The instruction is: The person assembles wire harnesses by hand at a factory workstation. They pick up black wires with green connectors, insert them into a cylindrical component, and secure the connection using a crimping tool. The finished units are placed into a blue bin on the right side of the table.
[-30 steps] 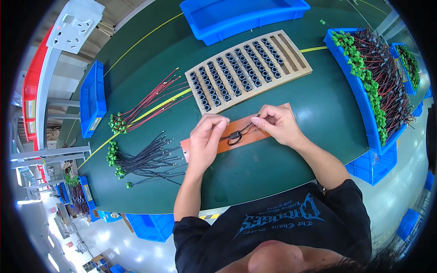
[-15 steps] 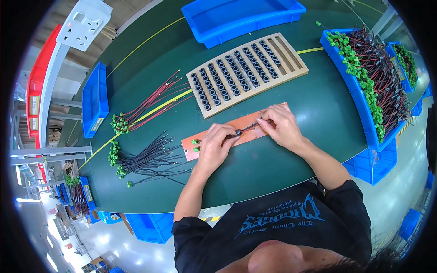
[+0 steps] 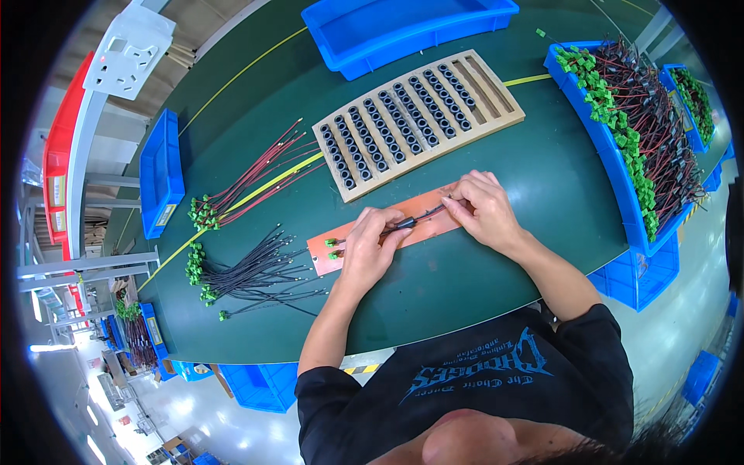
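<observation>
A copper-coloured strip board [image 3: 324, 264] lies at a slant on the green table, under both my hands. My left hand [image 3: 367, 246] is closed around thin wires beside a small black ring-shaped core [image 3: 406, 222], its fingertips touching the core. Two green connectors [image 3: 332, 242] stick out on the board left of that hand. From the core, dark and red wires [image 3: 431, 213] run to the right. My right hand [image 3: 488, 215] pinches their far ends, which its fingers hide.
Beyond the board stands a wooden tray [image 3: 346, 194] with rows of black cores. Red wires [image 3: 260, 164] and black wires [image 3: 248, 267] with green connectors lie left. A blue bin [image 3: 597, 147] full of wired parts stands right, an empty-looking blue bin [image 3: 411, 39] at the back.
My right hand has shifted slightly to the right along the wires, its fingers curled more. My left hand stays beside the core. The whole view has shifted a little.
</observation>
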A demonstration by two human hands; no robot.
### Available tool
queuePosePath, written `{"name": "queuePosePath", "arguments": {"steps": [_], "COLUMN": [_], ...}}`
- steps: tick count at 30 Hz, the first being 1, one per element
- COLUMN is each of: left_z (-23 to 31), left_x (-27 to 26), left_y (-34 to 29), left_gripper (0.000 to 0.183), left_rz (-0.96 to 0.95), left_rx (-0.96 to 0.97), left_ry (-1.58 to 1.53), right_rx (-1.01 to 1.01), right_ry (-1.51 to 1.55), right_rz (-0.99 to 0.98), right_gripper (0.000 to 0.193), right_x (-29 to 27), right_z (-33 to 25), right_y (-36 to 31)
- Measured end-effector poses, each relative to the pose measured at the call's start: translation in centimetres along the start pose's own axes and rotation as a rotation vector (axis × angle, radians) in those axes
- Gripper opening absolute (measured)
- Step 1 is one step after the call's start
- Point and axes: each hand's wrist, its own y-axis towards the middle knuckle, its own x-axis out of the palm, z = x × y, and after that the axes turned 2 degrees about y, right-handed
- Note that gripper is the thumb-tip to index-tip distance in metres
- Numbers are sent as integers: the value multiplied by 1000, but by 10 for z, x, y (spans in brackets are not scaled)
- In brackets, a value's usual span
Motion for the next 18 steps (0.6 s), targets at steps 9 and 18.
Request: {"name": "queuePosePath", "arguments": {"steps": [9,18], "left_z": [11,14], "left_x": [-32,-44], "left_y": [15,26], "left_gripper": [25,28], "left_rz": [-148,-231], "left_rx": [-52,-101], "left_ry": [-108,-154], "right_rx": [17,25], "right_ry": [10,16], "right_rz": [5,3], "right_gripper": [19,19], "right_x": [0,1], "right_z": [1,2], "right_y": [0,-1]}}
